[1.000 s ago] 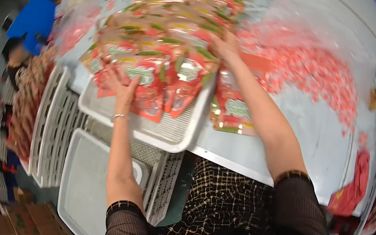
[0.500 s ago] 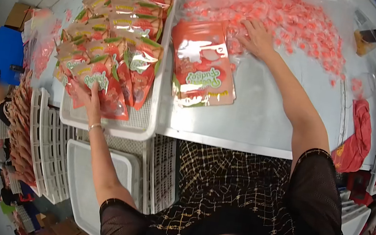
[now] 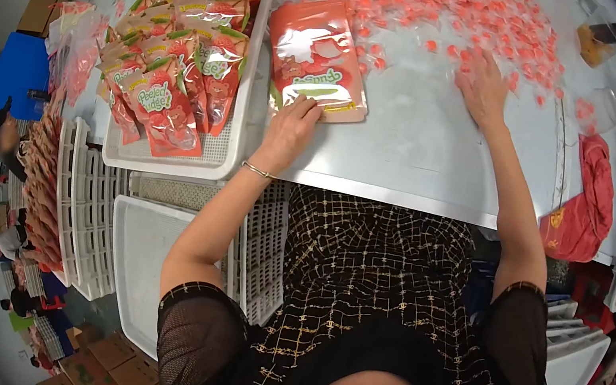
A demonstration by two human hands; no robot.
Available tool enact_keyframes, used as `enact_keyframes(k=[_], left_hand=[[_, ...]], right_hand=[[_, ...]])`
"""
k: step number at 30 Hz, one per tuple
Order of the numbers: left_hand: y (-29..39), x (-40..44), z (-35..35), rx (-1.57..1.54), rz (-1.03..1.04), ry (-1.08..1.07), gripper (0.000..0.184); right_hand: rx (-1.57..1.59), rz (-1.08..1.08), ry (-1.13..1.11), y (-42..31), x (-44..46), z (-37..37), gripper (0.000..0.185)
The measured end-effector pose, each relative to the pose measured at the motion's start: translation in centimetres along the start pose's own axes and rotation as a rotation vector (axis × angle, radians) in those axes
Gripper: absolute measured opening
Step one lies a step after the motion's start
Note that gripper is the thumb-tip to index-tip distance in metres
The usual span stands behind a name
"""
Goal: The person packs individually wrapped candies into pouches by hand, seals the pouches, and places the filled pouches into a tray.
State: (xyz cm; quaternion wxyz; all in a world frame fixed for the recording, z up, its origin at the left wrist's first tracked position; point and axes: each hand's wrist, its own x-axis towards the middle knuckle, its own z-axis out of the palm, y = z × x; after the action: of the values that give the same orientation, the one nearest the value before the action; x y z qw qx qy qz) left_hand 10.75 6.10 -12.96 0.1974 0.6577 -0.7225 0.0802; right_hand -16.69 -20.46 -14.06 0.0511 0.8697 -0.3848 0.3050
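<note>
My left hand (image 3: 291, 129) rests at the lower edge of a flat red pouch (image 3: 315, 53) on the table, its fingers curled on the pouch's edge. Another pouch seems to lie beneath that one. At the near side of a spread of small pink wrapped pieces (image 3: 504, 22), my right hand (image 3: 485, 90) reaches down with its fingers bent; whether it pinches a piece is hidden. Filled red pouches (image 3: 162, 106) stand in overlapping rows in a white tray (image 3: 175, 165) on the left.
White crates (image 3: 91, 214) are stacked at the left, beside an empty-looking pale tray (image 3: 144, 263). A red plastic bag (image 3: 587, 200) lies at the table's right edge, near a small container (image 3: 599, 43). A person in a dark cap (image 3: 0, 128) is at the far left.
My left hand has left the filled pouches in the tray and moved right to the flat pouch. My right hand has shifted right along the near edge of the pink pieces.
</note>
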Motion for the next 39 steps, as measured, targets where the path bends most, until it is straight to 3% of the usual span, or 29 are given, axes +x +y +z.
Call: enact_keyframes(k=[2,3,5,6,8,12,15,17,18,19,21,22,24,25,26,30,32,33,34,35,37,39], left_hand=[[0.0,0.3,-0.1,-0.028,0.033,0.087,0.016],[-0.1,0.9,-0.3,-0.025,0.038,0.087,0.016],[0.9,3.1,-1.8,-0.224,-0.215,-0.096,0.008],[1.3,4.5,-2.1,-0.355,-0.343,-0.104,0.015],[1.3,6.5,-2.0,-0.318,-0.341,-0.12,0.018],[1.8,9.3,-2.4,-0.392,-0.405,-0.236,0.026],[1.6,9.1,-2.5,-0.471,-0.391,-0.236,0.026],[1.1,8.6,-2.9,-0.848,-0.587,-0.236,0.024],[0.6,8.2,-2.9,-0.712,-0.404,-0.195,0.018],[0.6,7.9,-3.0,-0.711,-0.403,-0.193,0.018],[0.8,7.5,-2.9,-0.904,-0.543,-0.156,0.02],[2.4,7.9,-3.6,-0.818,-0.519,-0.141,0.023],[2.9,8.7,-3.4,-0.745,-0.43,-0.039,0.023],[3.3,9.3,-3.4,-0.666,-0.345,0.066,0.022],[4.0,9.7,-5.7,-0.743,-0.476,-0.061,0.021],[3.5,10.0,-5.6,-0.828,-0.385,-0.128,0.025],[4.2,10.4,-4.7,-0.889,-0.176,-0.06,0.024],[4.2,10.5,-4.8,-0.889,-0.172,-0.065,0.024],[4.8,10.8,-5.9,-0.876,-0.319,-0.097,0.023],[5.1,11.2,-6.5,-0.862,-0.464,-0.128,0.023],[4.4,10.9,-5.1,-0.944,-0.436,-0.05,0.021],[5.2,10.0,-5.7,-0.804,-0.364,0.11,0.022]], right_hand=[[0.323,0.128,0.056,0.6,-1.6,-2.1,0.04],[0.323,0.13,0.06,0.4,-2.4,-2.8,0.04],[0.556,0.122,0.028,-0.7,-4.4,-3.9,0.038],[0.553,0.126,0.031,-1.7,-4.9,-4.3,0.038],[0.676,0.094,-0.037,-5.4,-4.9,-4.7,0.037],[0.55,-0.303,0.072,-12.9,-1.8,-5.3,0.036],[0.43,-0.443,0.122,-14.9,-0.7,-2.9,0.03],[0.415,-0.487,0.121,-14.5,-0.7,-2.8,0.026],[0.398,-0.528,0.116,-14.3,-0.8,-2.8,0.021],[0.398,-0.529,0.117,-14.3,-0.9,-2.8,0.021],[0.349,-0.641,-0.046,-14.3,-1.1,-2.9,0.021],[0.343,-0.637,-0.047,-14.7,-0.7,-3.1,0.021],[0.459,-0.538,-0.383,-15.8,0.3,-3.9,0.026],[0.448,-0.524,-0.384,-15.2,0.5,-4.3,0.026],[0.541,-0.413,-0.345,-14.6,0.9,-4.6,0.03],[0.615,-0.169,-0.173,-15.1,-1.0,-5.3,0.039],[0.71,-0.138,-0.118,-15.7,-1.8,-5.1,0.037],[0.811,-0.121,-0.062,-15.9,-2.2,-5.2,0.035],[0.661,-0.21,-0.205,-15.9,-2.8,-6.0,0.036],[0.658,-0.204,-0.201,-15.4,-2.8,-6.1,0.036],[0.857,-0.387,-0.24,-14.1,-2.8,-6.5,0.034],[1.524,0.121,-0.664,-10.1,-0.6,-8.1,0.038]])
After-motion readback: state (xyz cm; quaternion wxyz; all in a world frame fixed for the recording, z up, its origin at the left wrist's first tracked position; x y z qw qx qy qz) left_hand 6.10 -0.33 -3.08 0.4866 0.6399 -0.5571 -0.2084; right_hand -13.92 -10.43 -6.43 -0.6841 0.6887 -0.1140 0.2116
